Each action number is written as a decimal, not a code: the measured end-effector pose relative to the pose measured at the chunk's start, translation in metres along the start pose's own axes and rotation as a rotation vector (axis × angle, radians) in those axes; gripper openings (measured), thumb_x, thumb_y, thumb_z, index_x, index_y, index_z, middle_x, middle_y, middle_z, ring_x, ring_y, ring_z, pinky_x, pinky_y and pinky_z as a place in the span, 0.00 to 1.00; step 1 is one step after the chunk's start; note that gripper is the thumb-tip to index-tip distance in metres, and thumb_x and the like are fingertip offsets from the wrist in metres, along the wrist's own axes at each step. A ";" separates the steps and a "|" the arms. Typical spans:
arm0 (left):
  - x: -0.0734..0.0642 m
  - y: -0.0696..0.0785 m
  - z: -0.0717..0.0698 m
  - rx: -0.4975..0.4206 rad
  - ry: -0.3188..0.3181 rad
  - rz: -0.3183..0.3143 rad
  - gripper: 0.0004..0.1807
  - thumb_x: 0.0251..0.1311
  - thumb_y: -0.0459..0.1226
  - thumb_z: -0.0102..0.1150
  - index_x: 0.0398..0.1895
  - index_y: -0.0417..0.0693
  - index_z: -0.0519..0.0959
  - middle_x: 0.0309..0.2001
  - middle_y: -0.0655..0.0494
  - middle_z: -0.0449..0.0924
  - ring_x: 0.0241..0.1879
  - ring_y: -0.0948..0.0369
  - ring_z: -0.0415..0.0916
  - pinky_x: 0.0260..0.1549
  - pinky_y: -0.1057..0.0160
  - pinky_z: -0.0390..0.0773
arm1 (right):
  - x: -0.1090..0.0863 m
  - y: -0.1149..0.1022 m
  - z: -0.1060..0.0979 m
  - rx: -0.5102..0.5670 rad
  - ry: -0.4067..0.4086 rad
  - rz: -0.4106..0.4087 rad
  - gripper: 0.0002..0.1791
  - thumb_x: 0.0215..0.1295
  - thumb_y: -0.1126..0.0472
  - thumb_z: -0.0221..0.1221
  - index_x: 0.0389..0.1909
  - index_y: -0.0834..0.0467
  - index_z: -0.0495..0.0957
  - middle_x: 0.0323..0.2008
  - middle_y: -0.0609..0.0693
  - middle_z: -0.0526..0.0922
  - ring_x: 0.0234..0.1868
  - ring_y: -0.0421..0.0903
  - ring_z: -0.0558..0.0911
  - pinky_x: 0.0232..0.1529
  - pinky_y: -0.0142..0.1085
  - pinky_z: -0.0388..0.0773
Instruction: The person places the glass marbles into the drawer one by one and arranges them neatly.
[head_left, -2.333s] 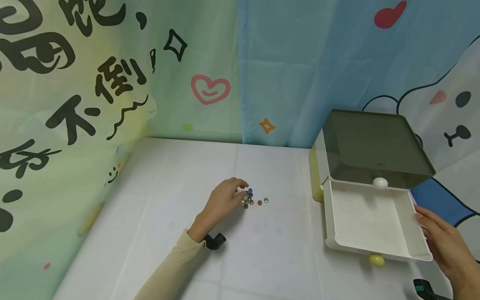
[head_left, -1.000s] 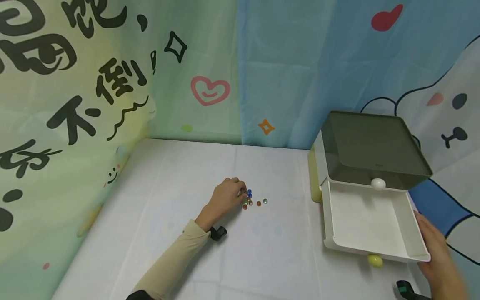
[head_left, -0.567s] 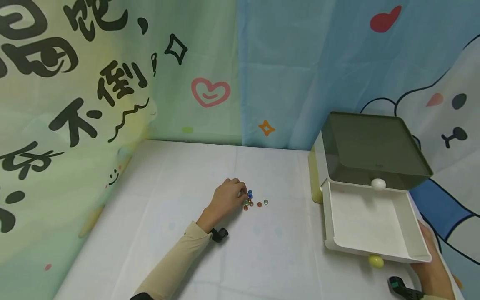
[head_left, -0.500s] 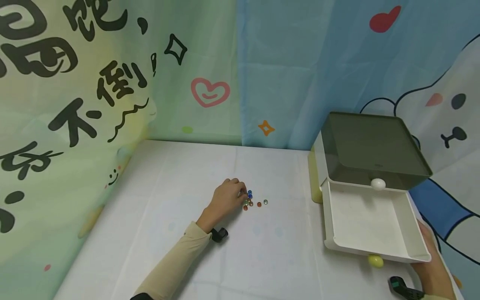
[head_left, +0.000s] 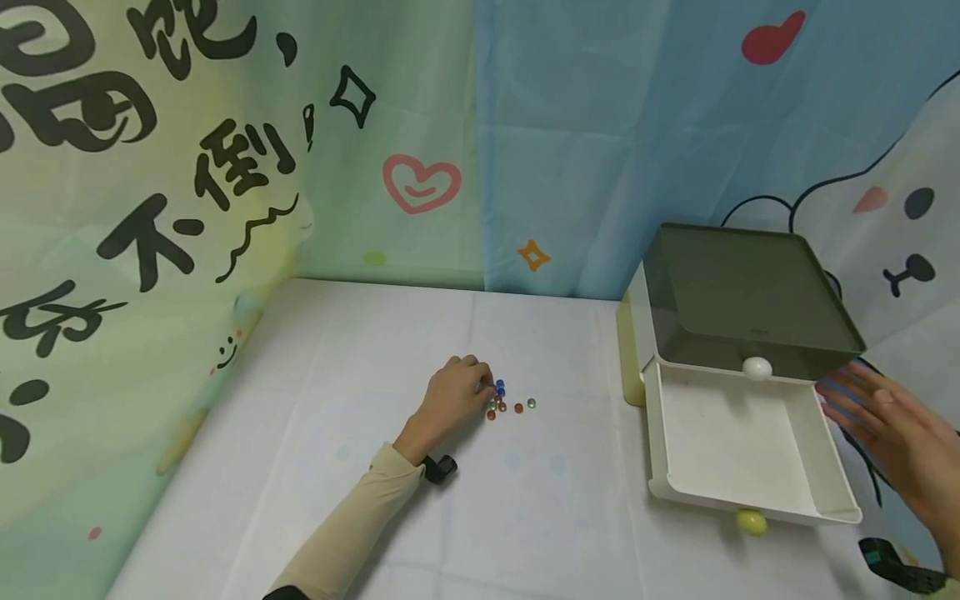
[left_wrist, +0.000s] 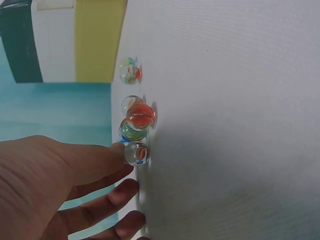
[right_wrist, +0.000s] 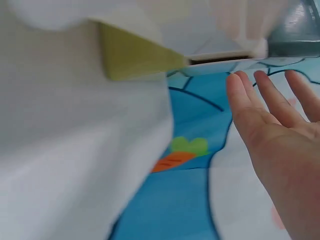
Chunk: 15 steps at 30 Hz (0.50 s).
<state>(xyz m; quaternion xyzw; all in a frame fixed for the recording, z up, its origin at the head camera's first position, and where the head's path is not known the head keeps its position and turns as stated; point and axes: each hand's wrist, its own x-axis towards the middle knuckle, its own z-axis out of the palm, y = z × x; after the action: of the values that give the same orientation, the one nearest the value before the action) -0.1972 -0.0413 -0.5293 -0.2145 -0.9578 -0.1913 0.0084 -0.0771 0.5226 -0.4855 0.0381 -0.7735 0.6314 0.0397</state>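
My left hand [head_left: 454,392] is low over the white tabletop, its thumb and fingertips at a cluster of small glass marbles [head_left: 502,407]. In the left wrist view a clear marble with an orange swirl [left_wrist: 136,153] overlaps the thumb tip, and the fingers [left_wrist: 126,191] are loosely bent and spaced apart. Part of the cluster is hidden behind the thumb. My right hand [head_left: 900,437] is raised beside the right wall of a pulled-out white drawer [head_left: 738,442], fingers extended and holding nothing. Its fingertips are close to the drawer's rear right corner.
The drawer belongs to a box with a dark green top [head_left: 750,292] and a white knob [head_left: 757,368]. A yellow-green knob [head_left: 752,522] is on the drawer's front. A separate green marble [head_left: 531,403] lies right of the cluster. Printed cloth [head_left: 562,150] hangs behind the table.
My left hand drew its fingers in at the marbles, then stayed still. My right hand slid down along the drawer's right side, then came back up with its fingers extended.
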 end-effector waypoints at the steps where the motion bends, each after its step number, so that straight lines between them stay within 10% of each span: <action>1: 0.000 0.000 0.000 0.001 0.002 0.000 0.06 0.67 0.43 0.68 0.39 0.52 0.87 0.40 0.56 0.84 0.40 0.57 0.78 0.34 0.60 0.80 | 0.004 -0.003 -0.003 -0.019 -0.012 -0.020 0.31 0.87 0.65 0.35 0.85 0.50 0.43 0.86 0.44 0.45 0.78 0.29 0.63 0.69 0.17 0.60; 15: 0.001 0.002 0.002 -0.006 0.003 -0.015 0.06 0.67 0.42 0.69 0.39 0.51 0.88 0.39 0.56 0.84 0.39 0.57 0.77 0.33 0.61 0.78 | 0.017 -0.023 0.005 -0.171 -0.003 -0.014 0.32 0.86 0.63 0.40 0.85 0.47 0.46 0.85 0.41 0.49 0.75 0.27 0.65 0.64 0.15 0.66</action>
<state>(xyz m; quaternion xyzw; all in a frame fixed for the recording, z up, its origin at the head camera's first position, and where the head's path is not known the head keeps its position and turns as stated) -0.1973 -0.0386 -0.5304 -0.2071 -0.9588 -0.1945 0.0080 -0.0920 0.5129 -0.4617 0.0410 -0.8245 0.5625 0.0464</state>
